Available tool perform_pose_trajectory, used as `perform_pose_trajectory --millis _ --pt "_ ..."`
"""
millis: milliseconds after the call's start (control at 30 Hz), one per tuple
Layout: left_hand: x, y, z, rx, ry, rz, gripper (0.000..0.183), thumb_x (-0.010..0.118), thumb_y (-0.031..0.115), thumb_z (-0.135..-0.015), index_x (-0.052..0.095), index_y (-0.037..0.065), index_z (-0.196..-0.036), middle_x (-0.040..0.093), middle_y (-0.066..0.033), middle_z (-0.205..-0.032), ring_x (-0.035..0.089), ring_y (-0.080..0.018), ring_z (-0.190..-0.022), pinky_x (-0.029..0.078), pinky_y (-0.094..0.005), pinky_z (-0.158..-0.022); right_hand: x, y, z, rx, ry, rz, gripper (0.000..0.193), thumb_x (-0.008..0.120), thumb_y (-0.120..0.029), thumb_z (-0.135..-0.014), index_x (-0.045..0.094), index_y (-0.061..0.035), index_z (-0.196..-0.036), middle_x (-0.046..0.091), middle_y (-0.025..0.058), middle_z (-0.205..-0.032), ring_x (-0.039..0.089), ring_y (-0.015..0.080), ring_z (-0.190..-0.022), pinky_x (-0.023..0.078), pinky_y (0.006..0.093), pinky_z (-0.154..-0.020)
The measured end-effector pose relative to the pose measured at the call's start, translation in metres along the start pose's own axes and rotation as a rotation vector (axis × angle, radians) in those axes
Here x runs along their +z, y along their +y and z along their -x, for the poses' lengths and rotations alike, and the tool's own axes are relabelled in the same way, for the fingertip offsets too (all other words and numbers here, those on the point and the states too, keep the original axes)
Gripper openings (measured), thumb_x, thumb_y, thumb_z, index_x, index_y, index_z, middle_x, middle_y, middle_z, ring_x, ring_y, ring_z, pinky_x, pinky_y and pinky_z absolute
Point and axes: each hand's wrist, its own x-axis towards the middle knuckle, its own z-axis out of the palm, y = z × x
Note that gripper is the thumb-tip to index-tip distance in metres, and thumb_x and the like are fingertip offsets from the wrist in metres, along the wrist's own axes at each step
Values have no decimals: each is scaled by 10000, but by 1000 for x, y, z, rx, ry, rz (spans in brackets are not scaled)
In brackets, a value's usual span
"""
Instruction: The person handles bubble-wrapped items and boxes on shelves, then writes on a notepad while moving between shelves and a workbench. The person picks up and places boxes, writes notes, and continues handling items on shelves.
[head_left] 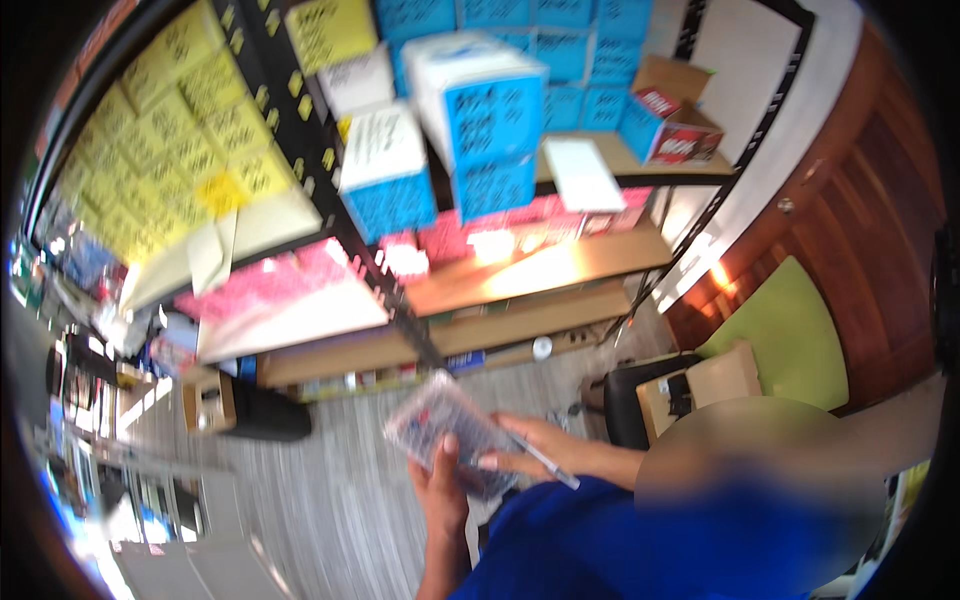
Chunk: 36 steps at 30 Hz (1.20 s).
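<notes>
Beyond, a black-framed shelf (470, 288) bears stacked blue boxes (500, 118). Before its front edge, the left hand (442, 484) grips a clear package (436, 410), while the right hand (532, 447), touching it, holds a slim white pen-like stick (549, 465).

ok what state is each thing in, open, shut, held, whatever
clear plastic pack: held in the left hand, tilted
thin white stick: held in the right hand
red-and-blue box: open, flap up
tall white-topped blue box: shut, stacked
carton by the green chair: looks open
wooden door: looks shut
</notes>
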Motion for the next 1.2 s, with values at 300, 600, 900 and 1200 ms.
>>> perform_pose_trajectory --millis 300,600,900,1200 --pt "45 -31 -32 -14 -290 -149 611 735 411 -1003 565 -2 -1420 669 -105 -1310 610 -194 -1186 472 -363 -1058 -59 30 27 -7 198 -189 573 746 -249 -1025 523 36 -1469 668 140 -1353 617 220 -1263 466 371 -1110" --pt "135 -29 -82 121 -421 -294 400 586 291 -1104 582 29 -1405 678 -92 -1287 595 -174 -1182 440 -357 -1097 -173 49 79 -257 433 -536 582 756 -166 -981 529 21 -1483 667 103 -1343 640 188 -1213 494 361 -1081" --pt "207 -85 -105 -45 -798 -807 374 626 262 -1097 597 82 -1424 692 -88 -1279 636 -187 -1224 463 -361 -1107 -270 71 122 -476 514 -762 670 787 -88 -865 512 48 -1461 660 140 -1348 649 257 -1241 485 397 -1108" --pt "223 -121 -111 -425 -1009 -823 685 440 587 -1115 416 112 -1607 569 -182 -1437 572 -280 -1314 443 -397 -1124 -331 53 108 -570 465 -739 736 819 -129 -832 501 52 -1470 654 159 -1364 652 304 -1252 490 442 -1116"
